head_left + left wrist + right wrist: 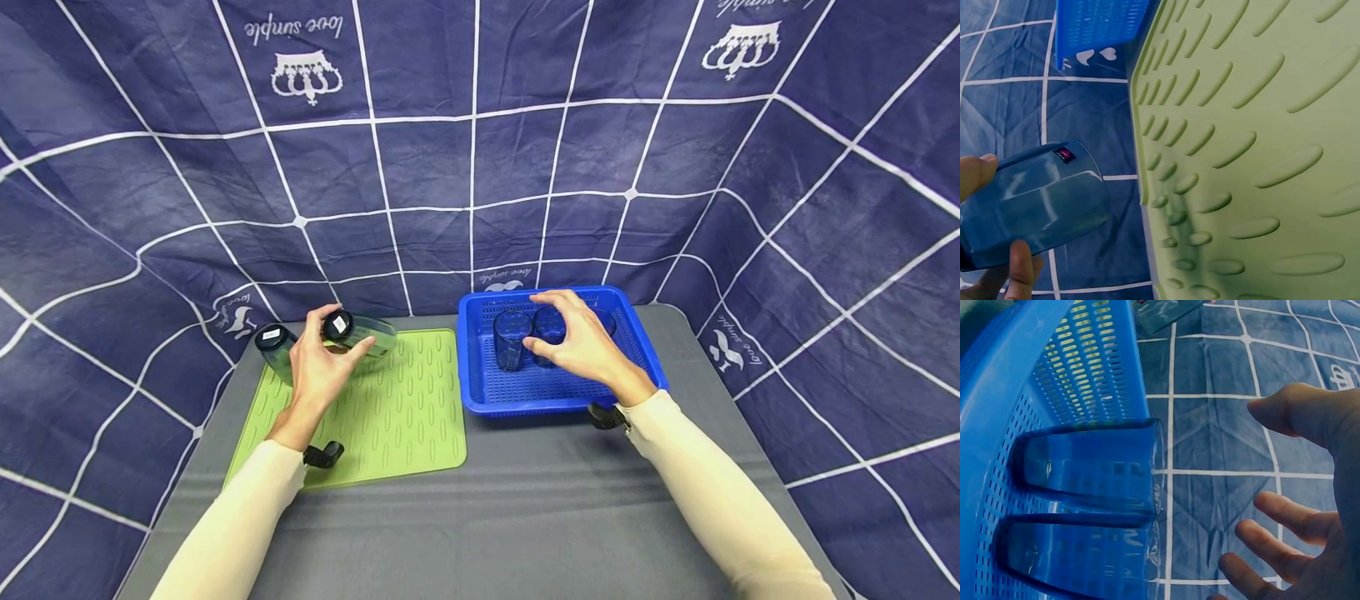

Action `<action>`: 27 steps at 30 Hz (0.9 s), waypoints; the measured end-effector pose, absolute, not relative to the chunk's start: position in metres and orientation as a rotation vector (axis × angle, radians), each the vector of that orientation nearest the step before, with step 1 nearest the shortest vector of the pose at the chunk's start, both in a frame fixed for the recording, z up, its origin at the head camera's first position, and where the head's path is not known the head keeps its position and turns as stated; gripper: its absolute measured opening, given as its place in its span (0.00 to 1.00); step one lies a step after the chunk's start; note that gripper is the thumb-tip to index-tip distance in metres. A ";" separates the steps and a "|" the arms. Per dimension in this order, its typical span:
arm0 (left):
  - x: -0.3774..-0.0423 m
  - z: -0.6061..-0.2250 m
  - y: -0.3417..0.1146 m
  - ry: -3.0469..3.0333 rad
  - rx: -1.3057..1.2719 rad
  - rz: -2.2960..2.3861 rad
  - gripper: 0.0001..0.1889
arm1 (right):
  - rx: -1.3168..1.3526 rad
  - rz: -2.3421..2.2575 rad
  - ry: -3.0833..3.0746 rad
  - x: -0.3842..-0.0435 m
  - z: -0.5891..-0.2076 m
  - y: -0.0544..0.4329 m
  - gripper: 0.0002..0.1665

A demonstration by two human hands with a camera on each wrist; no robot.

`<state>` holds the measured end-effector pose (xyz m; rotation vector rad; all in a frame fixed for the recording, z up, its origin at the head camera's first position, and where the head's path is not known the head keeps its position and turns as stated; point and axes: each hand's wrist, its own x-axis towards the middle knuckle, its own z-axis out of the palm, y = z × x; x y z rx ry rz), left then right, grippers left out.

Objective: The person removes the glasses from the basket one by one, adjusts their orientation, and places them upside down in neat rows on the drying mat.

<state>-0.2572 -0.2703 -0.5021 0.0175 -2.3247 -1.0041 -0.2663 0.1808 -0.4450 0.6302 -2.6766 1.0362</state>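
My left hand (318, 363) grips a tinted drinking glass (375, 335) by its sides above the green mat, fingers and thumb on opposite sides. The glass is tilted nearly flat, its dark base with a white sticker towards the left; a small dark label shows near the rim of this glass (1041, 203) in the left wrist view. Beside that hand, a second glass (281, 362) stands upside down on the mat. Over the blue basket, my right hand (581, 343) is spread and holds nothing. Upright glasses (512, 342) sit below it, two of them plain in the right wrist view (1091, 465).
The green ridged mat (408, 425) lies on the left of the grey table (525, 500). To its right stands the blue perforated basket (555, 407), with a third glass (606, 322) partly behind my right hand. A blue checked curtain (427, 158) encloses the back and sides.
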 end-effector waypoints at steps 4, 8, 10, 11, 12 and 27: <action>-0.261 -0.508 -0.271 -2.332 0.014 -1.005 0.43 | 0.640 1.014 -2.714 -0.270 -0.447 0.178 0.45; -0.263 -0.512 -0.270 -2.346 0.013 -0.974 0.42 | 0.653 1.002 -2.739 -0.275 -0.449 0.177 0.45; -0.264 -0.513 -0.269 -2.348 0.008 -0.962 0.42 | 0.666 0.996 -2.746 -0.277 -0.450 0.176 0.45; -0.265 -0.514 -0.269 -2.350 0.004 -0.956 0.42 | 0.674 0.996 -2.749 -0.278 -0.451 0.175 0.45; -0.265 -0.515 -0.269 -2.351 -0.001 -0.951 0.42 | 0.680 0.993 -2.754 -0.279 -0.452 0.174 0.46; -0.270 -0.528 -0.272 -2.406 0.008 -0.952 0.45 | 0.750 0.940 -2.803 -0.286 -0.454 0.162 0.47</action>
